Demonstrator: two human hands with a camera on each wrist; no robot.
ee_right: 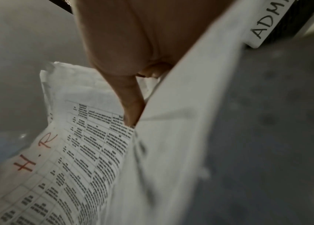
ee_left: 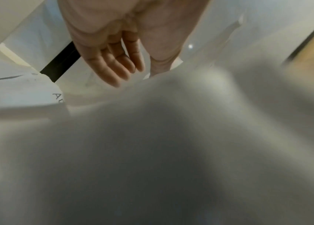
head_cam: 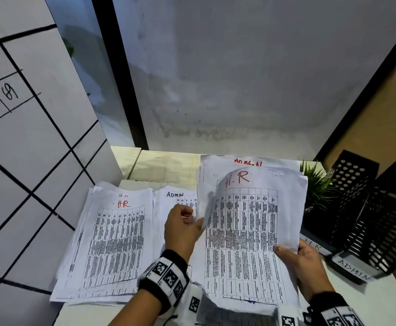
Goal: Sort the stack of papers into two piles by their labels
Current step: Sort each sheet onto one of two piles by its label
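Observation:
I hold the unsorted stack of papers at the right; a red ADMIN label shows on a sheet further back in it. Its top sheet is a printed table marked "H.R" in red, also seen in the right wrist view. My left hand pinches that sheet's left edge, which curls upward; its fingers show above blurred paper. My right hand grips the stack's lower right edge, thumb on top. An HR pile lies at the left, with an ADMIN pile beside it.
Two black mesh trays stand at the right, tagged HR and ADMIN. A small green plant sits behind the stack. A gridded whiteboard closes the left side. The white table runs to the near right.

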